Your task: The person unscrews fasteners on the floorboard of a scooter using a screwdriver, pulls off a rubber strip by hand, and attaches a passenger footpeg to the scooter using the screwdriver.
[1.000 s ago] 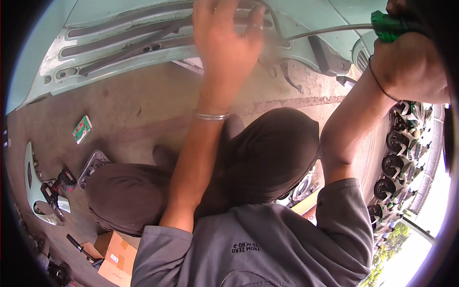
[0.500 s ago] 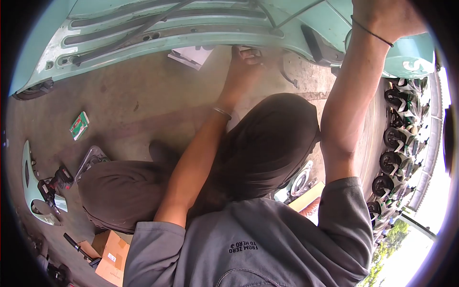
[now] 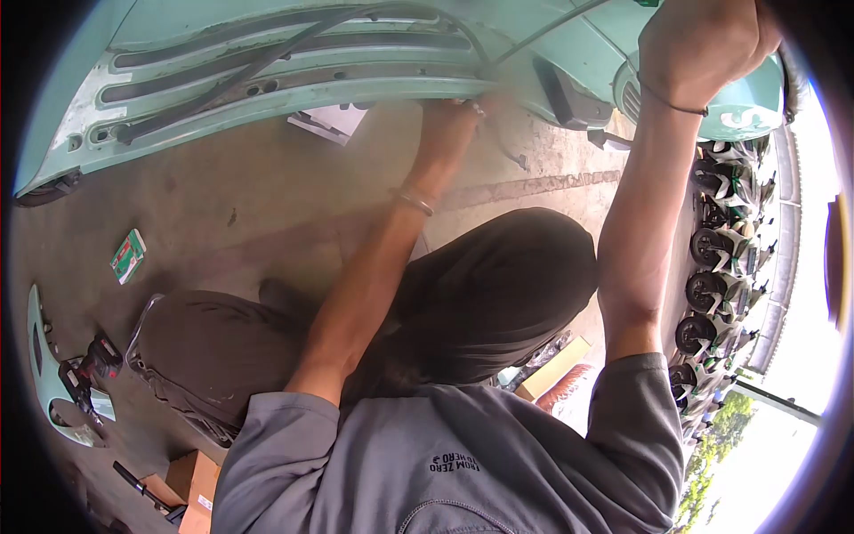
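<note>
My left hand (image 3: 450,127), with a ring and a bracelet, reaches to the lower edge of a mint-green scooter (image 3: 267,135). Its fingers are curled and blurred at that edge; what they hold is hidden. High on the right, my right hand (image 3: 698,49) is closed in front of the scooter's rounded end. Whatever is in it does not show. A dark cable (image 3: 258,74) lies across the slotted floor panel, and a thin grey rod (image 3: 551,34) slants up toward the right hand. On the underside, a dark stand (image 3: 513,156) sticks out close to my left hand.
White papers (image 3: 329,122) lie under the scooter; a green-and-white packet (image 3: 129,256) rests on the concrete. At left are a cordless drill (image 3: 102,354) and a mint panel (image 3: 44,365). A cardboard box (image 3: 191,481) stands lower left. Parked scooters (image 3: 707,289) line the right.
The view has shifted, so the scooter and floor items appear further left. My right hand shows more fully and stays closed. My left hand remains by the scooter's lower edge.
</note>
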{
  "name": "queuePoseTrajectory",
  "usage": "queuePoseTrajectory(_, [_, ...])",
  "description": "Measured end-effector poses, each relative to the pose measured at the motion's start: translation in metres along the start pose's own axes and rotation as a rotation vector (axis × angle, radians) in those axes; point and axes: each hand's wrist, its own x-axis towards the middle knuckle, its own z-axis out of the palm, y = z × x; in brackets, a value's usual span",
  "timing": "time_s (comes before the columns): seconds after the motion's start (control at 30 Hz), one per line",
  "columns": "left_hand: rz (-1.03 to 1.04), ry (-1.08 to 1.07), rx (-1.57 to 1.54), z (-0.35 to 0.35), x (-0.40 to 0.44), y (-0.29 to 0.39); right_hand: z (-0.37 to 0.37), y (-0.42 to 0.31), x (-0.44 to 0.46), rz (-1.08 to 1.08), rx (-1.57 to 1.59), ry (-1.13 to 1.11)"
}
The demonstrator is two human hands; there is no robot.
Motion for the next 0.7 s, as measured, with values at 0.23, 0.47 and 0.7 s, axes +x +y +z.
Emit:
queuePoseTrajectory(0.23, [0.135, 0.076, 0.089, 0.014, 0.005, -0.006, -0.048, -0.005, 0.005, 0.231, 0.131, -0.082])
queuePoseTrajectory(0.47, [0.208, 0.178, 0.087, 0.013, 0.009, -0.025, -0.048, -0.004, 0.012, 0.231, -0.116, -0.166])
queuePoseTrajectory(0.7, [0.186, 0.114, 0.051, 0.018, 0.001, 0.003, -0.055, -0.005, 0.025, 0.391, 0.101, -0.269])
